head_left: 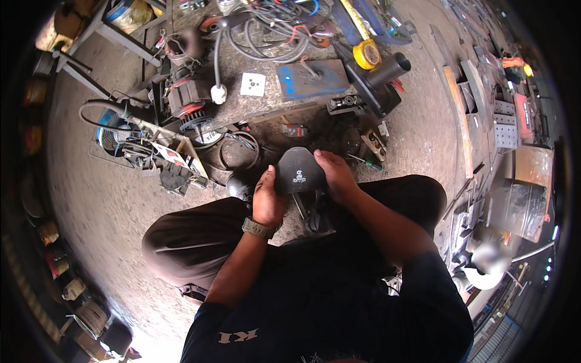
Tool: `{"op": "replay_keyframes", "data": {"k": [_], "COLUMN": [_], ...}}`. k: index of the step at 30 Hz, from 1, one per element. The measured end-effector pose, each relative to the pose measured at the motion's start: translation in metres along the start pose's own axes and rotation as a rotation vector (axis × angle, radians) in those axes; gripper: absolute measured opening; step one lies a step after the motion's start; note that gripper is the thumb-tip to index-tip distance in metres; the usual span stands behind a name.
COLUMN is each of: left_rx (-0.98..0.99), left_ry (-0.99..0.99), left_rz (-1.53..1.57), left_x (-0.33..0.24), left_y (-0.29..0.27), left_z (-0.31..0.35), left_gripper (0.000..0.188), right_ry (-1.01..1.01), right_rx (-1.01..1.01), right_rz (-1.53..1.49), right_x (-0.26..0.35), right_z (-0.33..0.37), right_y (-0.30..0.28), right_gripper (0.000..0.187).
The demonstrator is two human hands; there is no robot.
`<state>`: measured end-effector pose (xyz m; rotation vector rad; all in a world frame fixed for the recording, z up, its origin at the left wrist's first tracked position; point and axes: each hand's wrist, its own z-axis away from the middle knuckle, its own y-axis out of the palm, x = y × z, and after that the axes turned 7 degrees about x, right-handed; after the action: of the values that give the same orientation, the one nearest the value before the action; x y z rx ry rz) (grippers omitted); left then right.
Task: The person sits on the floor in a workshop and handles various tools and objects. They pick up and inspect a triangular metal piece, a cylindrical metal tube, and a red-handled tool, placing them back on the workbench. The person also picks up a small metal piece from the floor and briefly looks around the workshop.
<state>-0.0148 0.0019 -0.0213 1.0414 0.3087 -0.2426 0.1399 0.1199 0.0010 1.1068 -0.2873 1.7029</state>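
Between my two hands is a dark grey flat plate [296,166] with a rounded, tapered far end and pale marks grouped near its middle. My left hand [267,198] grips its left edge, thumb pointing up along the side. On the opposite edge, my right hand [334,174] holds it with the thumb near the top corner. The fingers of both hands are mostly hidden beneath the plate. It is held above my lap, between my bent knees, and just short of a low wooden board [272,107].
On the board lie a small white square plate [253,85], a blue-smeared steel plate [312,79], coiled grey cable [266,42], a yellow tape measure [366,54] and a dark steel tube [389,70]. An angle grinder [189,100] sits at left. Metal offcuts [506,124] lie at right.
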Motion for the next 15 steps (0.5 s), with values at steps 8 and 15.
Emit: {"op": "replay_keyframes", "data": {"k": [8, 15], "left_rx": [-0.055, -0.094], "left_ry": [-0.069, -0.103], "left_rz": [-0.042, -0.108], "left_x": [0.005, 0.01], "left_y": [-0.001, 0.018], "left_z": [-0.004, -0.002], "left_gripper": [0.038, 0.04], "right_ry": [-0.043, -0.084], "right_rx": [0.011, -0.028], "right_rz": [0.058, 0.036], "right_x": [-0.003, -0.007], "right_z": [0.006, 0.013], "right_y": [-0.009, -0.019], "right_gripper": [0.032, 0.034]}}
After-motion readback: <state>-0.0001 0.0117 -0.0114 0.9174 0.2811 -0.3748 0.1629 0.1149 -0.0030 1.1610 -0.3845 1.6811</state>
